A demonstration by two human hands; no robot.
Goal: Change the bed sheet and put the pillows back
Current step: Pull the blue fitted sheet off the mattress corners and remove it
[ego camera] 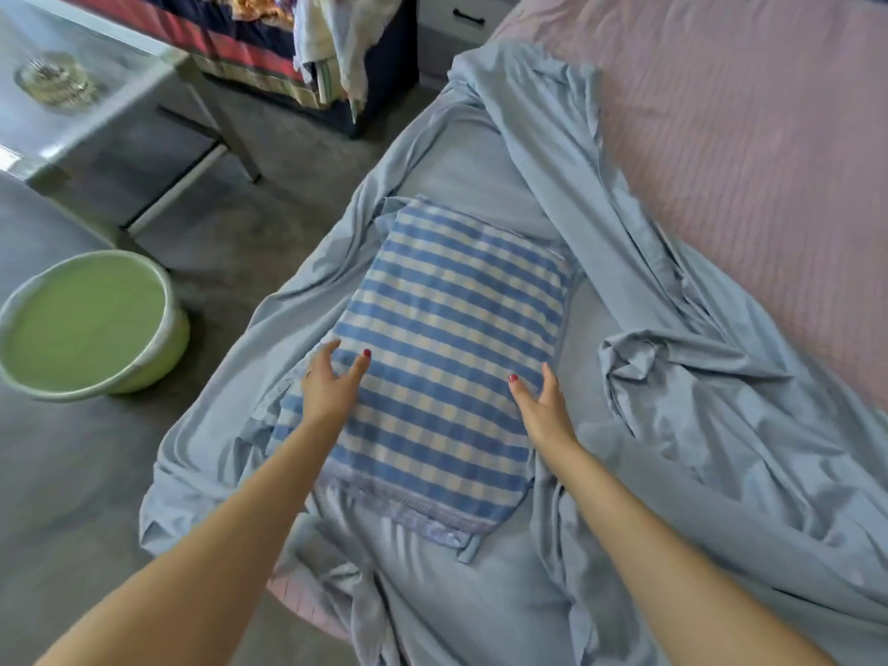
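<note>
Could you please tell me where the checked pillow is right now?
The checked pillow lies mid-frame on the crumpled blue sheet, between the left hand and right hand.

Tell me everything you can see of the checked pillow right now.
The pillow is a soft rectangle in blue-and-cream checked fabric with a patterned band along its near edge. It lies flat on the crumpled blue sheet. The left hand and right hand rest open against its near sides.

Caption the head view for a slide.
Both hands rest on a checked pillow atop a rumpled blue sheet.
</note>
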